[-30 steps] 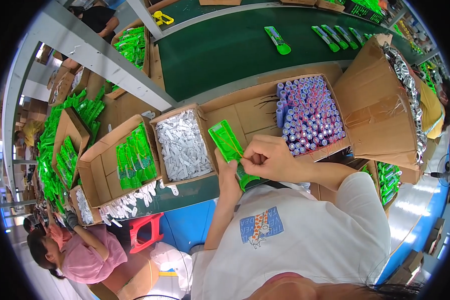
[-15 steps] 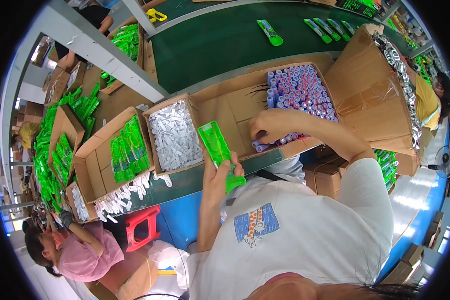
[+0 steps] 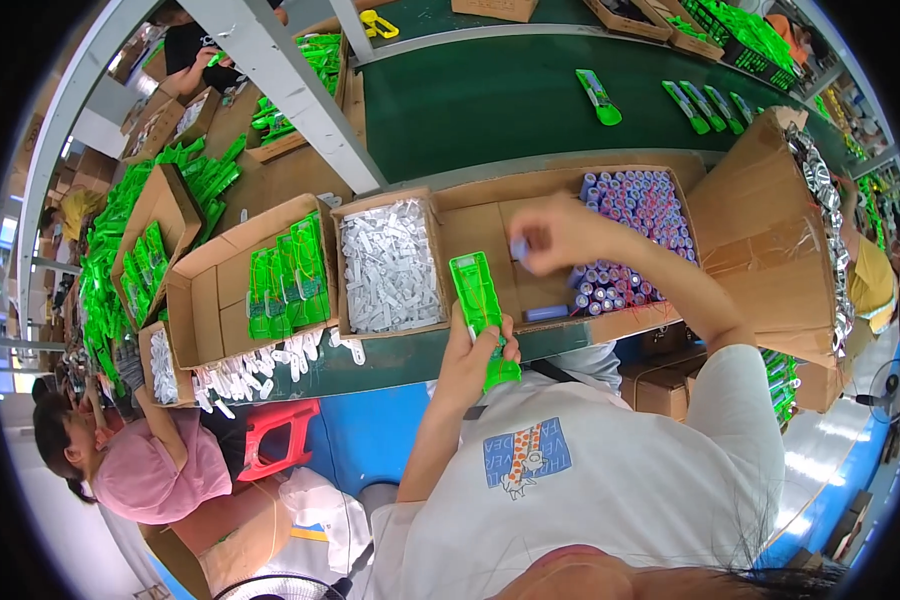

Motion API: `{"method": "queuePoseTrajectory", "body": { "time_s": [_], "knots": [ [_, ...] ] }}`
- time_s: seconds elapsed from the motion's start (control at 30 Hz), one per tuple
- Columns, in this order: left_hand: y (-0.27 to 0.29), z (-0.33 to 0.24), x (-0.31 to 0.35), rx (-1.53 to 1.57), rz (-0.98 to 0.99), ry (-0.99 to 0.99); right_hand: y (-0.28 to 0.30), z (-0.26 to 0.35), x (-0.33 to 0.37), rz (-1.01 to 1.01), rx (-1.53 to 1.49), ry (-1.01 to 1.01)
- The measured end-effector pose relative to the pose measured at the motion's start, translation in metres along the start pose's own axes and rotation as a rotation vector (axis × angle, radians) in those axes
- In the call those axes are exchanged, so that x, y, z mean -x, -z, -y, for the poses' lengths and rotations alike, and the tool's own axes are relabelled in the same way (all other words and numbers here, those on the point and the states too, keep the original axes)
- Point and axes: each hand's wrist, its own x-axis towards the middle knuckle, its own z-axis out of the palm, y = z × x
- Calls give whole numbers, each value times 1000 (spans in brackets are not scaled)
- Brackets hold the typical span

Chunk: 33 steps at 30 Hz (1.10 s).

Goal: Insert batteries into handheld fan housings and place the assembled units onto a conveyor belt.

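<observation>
My left hand (image 3: 475, 352) is closed round a long green plastic housing (image 3: 477, 290), its open inner side facing up with thin wires showing in it. Above the cardboard box (image 3: 500, 215) on the bench, my right hand (image 3: 567, 233) pinches a cylindrical battery cell (image 3: 519, 249) in light purple wrap. Many more such cells (image 3: 642, 212) stand packed in the right part of that box, with red wires among them. One loose cell (image 3: 547, 313) lies on its side near the box's front edge.
Left of the cells stand a box of small white plastic pieces (image 3: 390, 265) and a box holding several green housings (image 3: 288, 275). Behind runs a dark green conveyor (image 3: 490, 110) carrying green housings. A tall carton (image 3: 750, 225) rises at right. A person in pink (image 3: 160, 450) sits at left.
My right hand has lifted from the cells, up and leftward over the box, with a cell in its fingers. The left hand still holds the green housing. The whole view has shifted slightly.
</observation>
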Motion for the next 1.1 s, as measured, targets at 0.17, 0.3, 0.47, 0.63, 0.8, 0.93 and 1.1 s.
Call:
{"method": "queuePoseTrajectory", "body": {
  "time_s": [0.17, 0.3, 0.47, 0.63, 0.8, 0.93, 1.1],
  "knots": [
    [-11, 3, -15, -51, -15, -79, -32, 40, 10, -539, -19, 243],
    [-12, 4, -19, -27, -35, -102, -53, 39, 23, -583, 387, 524],
    [-3, -1, -20, -8, -76, -124, -61, 54, 18, -492, 461, 525],
    [22, -18, -2, -24, -62, -91, -71, 68, 8, -164, 451, 538],
    [57, -39, 27, 329, -310, -168, -77, 55, -86, -11, 118, 549],
    [66, -38, 35, 441, -303, -256, -90, 36, -140, 322, 550, 476],
    [59, -28, 37, 412, -256, -210, -80, 36, -133, 39, 404, 630]
  ]
}}
